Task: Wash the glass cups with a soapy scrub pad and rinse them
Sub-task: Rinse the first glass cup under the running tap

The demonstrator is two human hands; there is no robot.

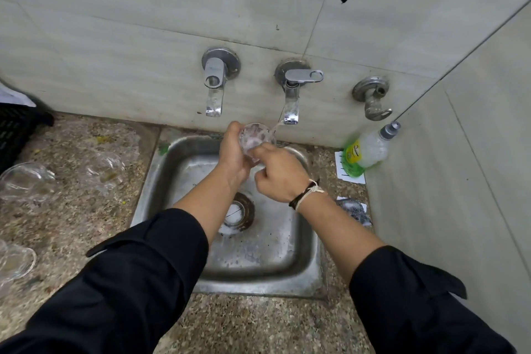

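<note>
A clear glass cup (pixel 256 137) is held over the steel sink (pixel 172 158), its mouth tilted up toward the middle tap (pixel 291 100). A thin stream of water runs from that tap into the cup. My left hand (pixel 232 152) grips the cup from the left side. My right hand (pixel 280 172) pinches the cup's near rim, fingers reaching inside it. A foamy scrub pad (pixel 355 210) lies on the counter to the right of the sink. Other glass cups lie on the left counter: one near the sink (pixel 106 169), one further left (pixel 26 179), one at the frame edge (pixel 14 263).
A second tap (pixel 214 86) and a small wall valve (pixel 373 99) flank the running tap. A green dish-soap bottle (pixel 366 152) lies in the right corner. A black crate (pixel 17 135) sits at far left. The tiled wall closes in on the right.
</note>
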